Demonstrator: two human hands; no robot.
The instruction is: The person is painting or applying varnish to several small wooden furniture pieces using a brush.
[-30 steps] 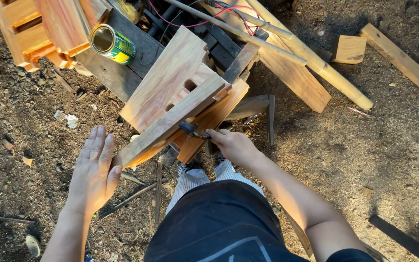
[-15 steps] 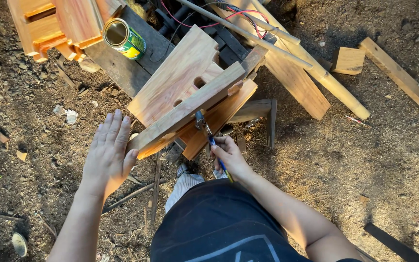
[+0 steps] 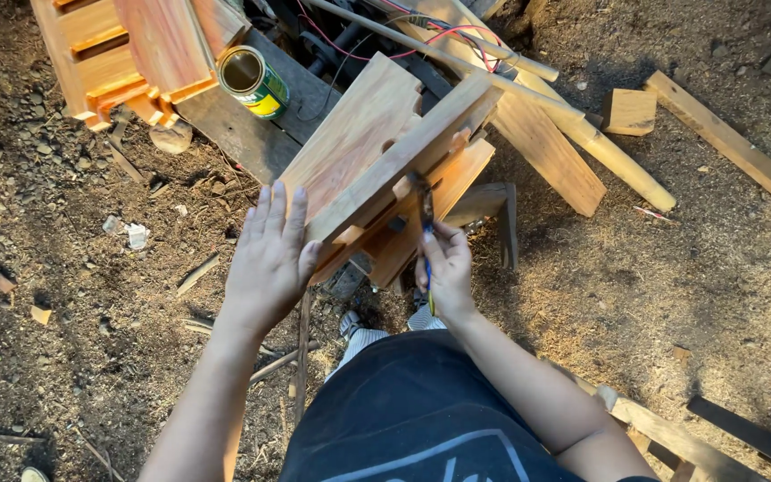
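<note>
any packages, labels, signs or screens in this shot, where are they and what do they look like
Open metal can: on a dark board at top left, beside the reddish wooden frame; a cylinder lying tilted, shiny gold rim, label in green and yellow.
No signs or screens show.

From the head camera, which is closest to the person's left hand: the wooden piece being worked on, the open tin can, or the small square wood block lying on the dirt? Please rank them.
Ranked from the left hand:
1. Wooden piece: the hand lies flat against its lower edge, touching it.
2. Open tin can: above the hand, on a dark board.
3. Small square wood block: far across on the right, past the right hand, on the dirt.
</note>
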